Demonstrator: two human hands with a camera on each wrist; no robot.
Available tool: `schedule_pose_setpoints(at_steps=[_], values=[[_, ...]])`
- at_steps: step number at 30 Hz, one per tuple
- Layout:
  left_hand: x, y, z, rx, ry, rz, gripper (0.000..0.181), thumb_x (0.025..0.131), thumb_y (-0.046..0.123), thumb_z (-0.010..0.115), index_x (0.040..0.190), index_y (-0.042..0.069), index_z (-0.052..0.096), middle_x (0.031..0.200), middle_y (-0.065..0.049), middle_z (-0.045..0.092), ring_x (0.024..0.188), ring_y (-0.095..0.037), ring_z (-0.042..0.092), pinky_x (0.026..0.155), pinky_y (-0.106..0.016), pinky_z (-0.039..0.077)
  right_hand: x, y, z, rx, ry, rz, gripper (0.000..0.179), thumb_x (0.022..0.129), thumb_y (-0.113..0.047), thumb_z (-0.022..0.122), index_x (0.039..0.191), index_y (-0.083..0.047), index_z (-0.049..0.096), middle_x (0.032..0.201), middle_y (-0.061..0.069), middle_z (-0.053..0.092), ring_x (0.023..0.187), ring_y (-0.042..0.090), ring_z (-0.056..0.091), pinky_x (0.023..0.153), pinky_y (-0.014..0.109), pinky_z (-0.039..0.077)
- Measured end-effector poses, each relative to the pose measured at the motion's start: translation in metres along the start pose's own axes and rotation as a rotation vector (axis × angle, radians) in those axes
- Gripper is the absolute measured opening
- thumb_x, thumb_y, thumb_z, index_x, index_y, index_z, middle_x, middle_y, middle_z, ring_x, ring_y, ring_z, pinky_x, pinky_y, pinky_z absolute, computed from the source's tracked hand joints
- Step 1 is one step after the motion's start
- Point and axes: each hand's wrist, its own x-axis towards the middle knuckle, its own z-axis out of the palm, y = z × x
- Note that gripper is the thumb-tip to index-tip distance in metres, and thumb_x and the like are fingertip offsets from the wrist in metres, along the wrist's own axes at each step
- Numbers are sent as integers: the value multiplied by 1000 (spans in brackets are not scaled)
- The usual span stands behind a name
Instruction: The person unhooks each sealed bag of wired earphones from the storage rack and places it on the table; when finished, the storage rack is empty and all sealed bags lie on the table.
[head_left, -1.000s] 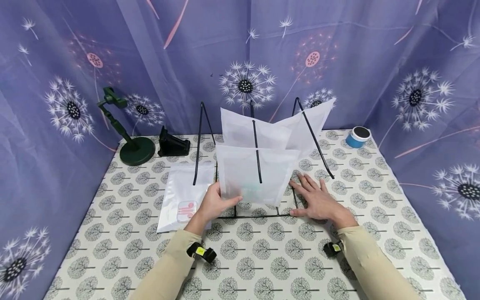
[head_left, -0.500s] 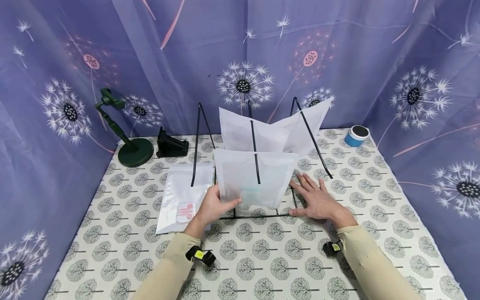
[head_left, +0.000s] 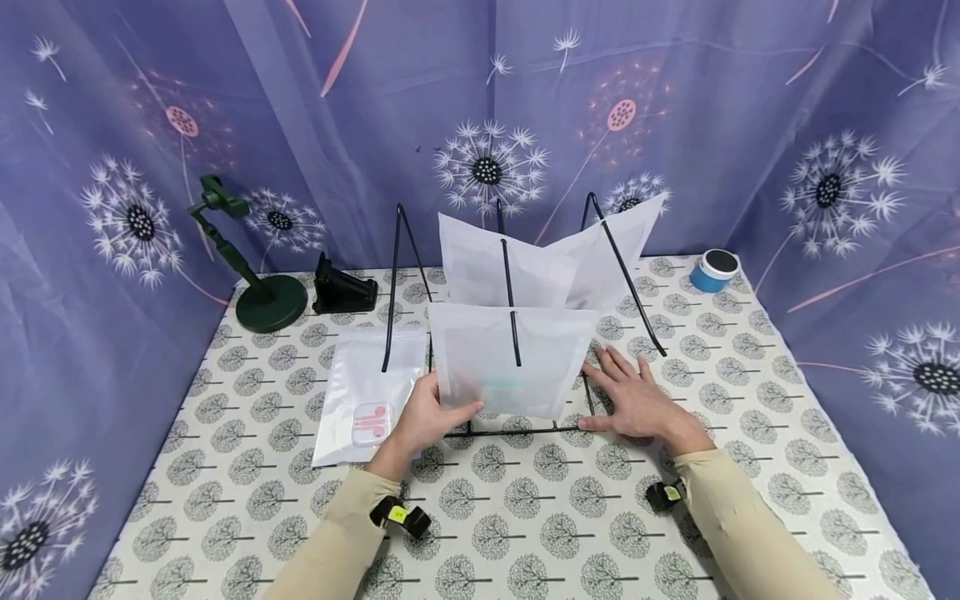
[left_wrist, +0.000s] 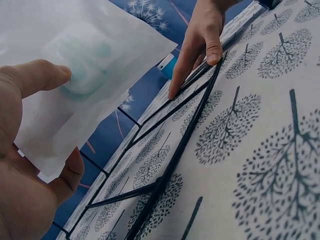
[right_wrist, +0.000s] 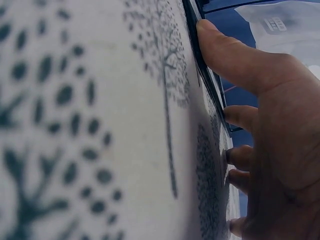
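Observation:
My left hand (head_left: 429, 414) pinches the lower left corner of a frosted white zip pouch (head_left: 480, 358), thumb in front. A round case with pale green contents (left_wrist: 87, 57) shows through its face in the left wrist view. The pouch stands tilted behind the middle front wire of a black wire rack (head_left: 517, 432), its bottom edge above the base. Two more white pouches, one at the rack's middle (head_left: 472, 262) and one at its right (head_left: 641, 233), stand behind. My right hand (head_left: 637, 404) rests spread at the rack's right base, its thumb (right_wrist: 235, 57) on the wire.
A flat white pouch (head_left: 367, 358) with pink earphones in a clear case (head_left: 372, 424) lies left of the rack. Behind are a green stand (head_left: 272, 304), a black holder (head_left: 345, 292) and a blue jar (head_left: 708, 275). A purple curtain (head_left: 360, 167) encloses the table.
The front pouch in my left hand has sunk slightly and its top edge is lower. My right hand has stayed on the rack's base.

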Motion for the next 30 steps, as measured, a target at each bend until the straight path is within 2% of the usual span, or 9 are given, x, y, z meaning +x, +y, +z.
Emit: schedule_pose_setpoints(at_steps=[4, 17, 23, 27, 30], values=[[-2, -1, 1, -1, 0, 3, 47, 79, 5, 78, 122, -1, 58, 118, -21, 65, 107, -35, 65, 93, -40, 56, 0, 0, -1, 1, 1, 1, 104, 77, -74, 60, 154, -12, 28, 162, 22, 11, 149, 42, 8, 113, 73, 3], [-3, -2, 1, 18, 4, 79, 45, 78, 3, 78, 118, -3, 60, 115, -23, 66, 105, -38, 65, 90, -37, 57, 0, -1, -3, 6, -3, 6, 104, 78, -72, 62, 154, -12, 27, 162, 22, 9, 149, 42, 7, 113, 73, 2], [-5, 0, 3, 37, 17, 68, 45, 77, 2, 79, 118, -3, 61, 115, -22, 67, 103, -36, 66, 88, -37, 58, 0, -1, -3, 7, -3, 6, 104, 77, -72, 62, 155, -13, 26, 162, 22, 8, 149, 42, 7, 113, 73, 2], [-8, 0, 4, 19, 19, 52, 46, 76, -1, 78, 119, -3, 61, 116, -22, 66, 106, -36, 65, 90, -38, 57, 0, -1, -2, 6, -12, 6, 104, 77, -73, 61, 155, -13, 25, 162, 22, 7, 149, 42, 7, 113, 73, 2], [-9, 0, 4, 23, 13, 64, 45, 77, 0, 78, 118, -3, 60, 116, -22, 67, 105, -36, 66, 90, -36, 57, 0, -1, -2, 6, -10, 5, 104, 77, -72, 62, 154, -13, 27, 161, 23, 8, 149, 42, 7, 113, 73, 3]])
